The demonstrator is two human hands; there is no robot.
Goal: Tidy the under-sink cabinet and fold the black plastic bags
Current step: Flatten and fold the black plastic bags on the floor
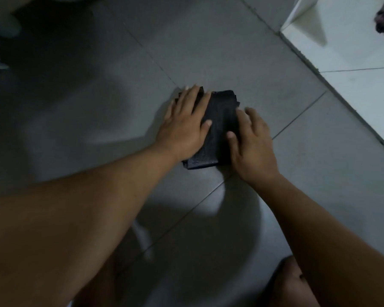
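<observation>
While 2 hands, left hand (183,127), right hand (252,142), press 1 folded black bag (222,127)

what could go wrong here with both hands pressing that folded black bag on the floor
1. The folded black bag is held flat only by the left hand and right hand; once they lift, the slippery plastic may spring open.
2. Its far corners look uneven, so another fold could come out skewed.
3. On the smooth floor tile the bundle could slide while being pressed.
</observation>
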